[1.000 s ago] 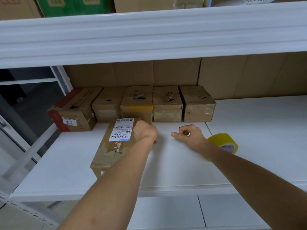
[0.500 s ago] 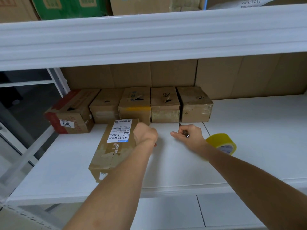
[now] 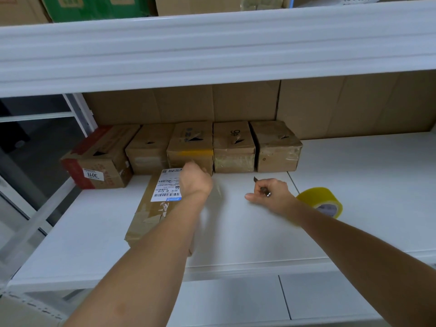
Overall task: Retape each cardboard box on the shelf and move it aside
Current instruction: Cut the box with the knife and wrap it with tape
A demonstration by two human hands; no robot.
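The white shelf carried everything, with another white shelf close overhead and flattened cardboard lining the back. Five boxes stood in a row against that cardboard, side by side, the leftmost one with red edges.

In front of the row lay a long flat box with a white shipping label, its far end near the middle boxes and its near end reaching toward the shelf's front edge. The left hand sat at the box's far right corner, arm stretched forward over the box; its fingers were curled under and hidden, so what they pinched could not be told.

The right hand rested on the bare shelf, well apart from the flat box, fingers curled around a small knife whose dark blade pointed toward the row. A yellow roll of tape lay just behind that wrist.
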